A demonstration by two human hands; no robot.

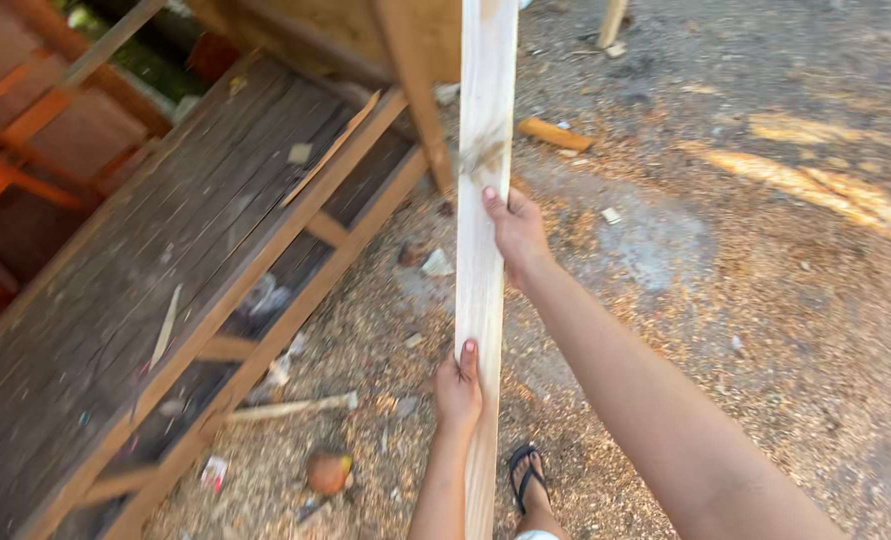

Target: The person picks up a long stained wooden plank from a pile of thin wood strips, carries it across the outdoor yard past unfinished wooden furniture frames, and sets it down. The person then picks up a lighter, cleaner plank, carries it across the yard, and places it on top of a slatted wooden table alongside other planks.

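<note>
Plank [484,200] between fingers [490,197] of both hands

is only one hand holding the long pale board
No, both hold it: the left hand grips the pale board low down, the right hand higher.

1. Two bare forearms, sleeveless as far as seen.
2. Left hand [458,385] and right hand [516,232]: no gloves, rings or watch.
3. Black flip-flop [528,470] on one foot.
</note>
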